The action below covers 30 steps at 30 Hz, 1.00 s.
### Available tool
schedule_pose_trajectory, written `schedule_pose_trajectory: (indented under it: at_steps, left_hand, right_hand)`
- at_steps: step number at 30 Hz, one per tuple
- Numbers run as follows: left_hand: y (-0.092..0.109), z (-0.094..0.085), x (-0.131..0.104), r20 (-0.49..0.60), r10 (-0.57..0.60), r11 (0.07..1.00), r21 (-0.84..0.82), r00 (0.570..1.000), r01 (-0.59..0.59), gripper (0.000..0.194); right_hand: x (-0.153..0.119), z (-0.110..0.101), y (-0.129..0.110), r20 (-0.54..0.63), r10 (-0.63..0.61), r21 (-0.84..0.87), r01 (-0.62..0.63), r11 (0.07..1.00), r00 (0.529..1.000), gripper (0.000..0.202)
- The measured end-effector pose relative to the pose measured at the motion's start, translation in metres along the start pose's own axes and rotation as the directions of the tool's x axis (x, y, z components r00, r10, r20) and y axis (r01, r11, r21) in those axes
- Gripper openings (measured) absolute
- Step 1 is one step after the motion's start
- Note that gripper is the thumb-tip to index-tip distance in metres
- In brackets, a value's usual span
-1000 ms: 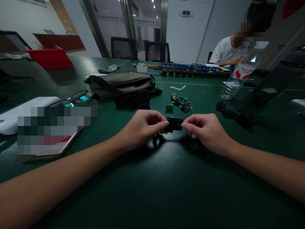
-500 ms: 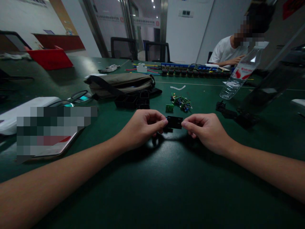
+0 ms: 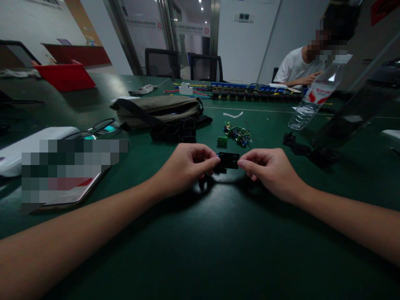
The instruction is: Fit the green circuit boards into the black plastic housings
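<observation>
Between my two hands is a flat black plastic piece (image 3: 229, 160) with small slots, held just above the green table. My left hand (image 3: 195, 164) pinches its left end with thumb and fingers. At the right end, the fingertips of my right hand (image 3: 265, 166) are closed on it. Part of a small dark thing (image 3: 222, 170) shows beneath the piece; I cannot make out what it is. Just beyond lie a small green circuit board (image 3: 222, 141) and a heap of circuit boards with components (image 3: 238, 134). Several black plastic boxes (image 3: 170, 133) stand behind my left hand.
A khaki bag (image 3: 159, 109) lies behind the boxes. Glasses (image 3: 106, 126) and a partly blurred flat object (image 3: 71, 196) are at the left. To the right stand a water bottle (image 3: 315, 98) and black parts (image 3: 321, 155). A person in a white shirt (image 3: 293, 66) sits across the table.
</observation>
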<state>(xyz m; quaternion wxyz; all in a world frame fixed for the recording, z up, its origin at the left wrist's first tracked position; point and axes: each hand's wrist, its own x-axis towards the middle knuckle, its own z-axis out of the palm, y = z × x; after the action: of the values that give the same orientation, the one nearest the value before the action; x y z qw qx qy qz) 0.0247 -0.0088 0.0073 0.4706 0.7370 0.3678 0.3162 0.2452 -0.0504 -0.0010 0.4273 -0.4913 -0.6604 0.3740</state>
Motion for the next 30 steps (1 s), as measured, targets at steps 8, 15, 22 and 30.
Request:
schedule_pose_trajectory:
  at_steps: [8, 15, 22, 30]
  left_hand:
    - [-0.0008, 0.0018, 0.0007, -0.003, 0.015, 1.000, 0.014, 1.000, -0.015, 0.015]
    - [-0.0011, 0.0007, 0.0006, 0.004, 0.022, 1.000, 0.021, 1.000, -0.022, 0.016]
    - [0.0006, 0.0019, 0.0002, 0.003, 0.010, 0.999, 0.030, 1.000, -0.010, 0.016]
    - [0.0021, 0.0019, -0.0002, 0.000, -0.007, 0.999, 0.041, 1.000, 0.007, 0.019]
  right_hand:
    - [0.0004, 0.0008, -0.0018, -0.008, 0.003, -0.023, -0.004, 1.000, 1.000, 0.018]
    - [-0.0003, 0.0002, -0.0026, -0.005, 0.002, -0.035, -0.002, 0.999, 1.000, 0.019]
    - [-0.0005, 0.0001, -0.0023, 0.008, 0.004, -0.026, -0.004, 1.000, 1.000, 0.019]
    - [0.0002, -0.0008, 0.0012, 0.016, 0.005, -0.022, -0.005, 1.000, 1.000, 0.020]
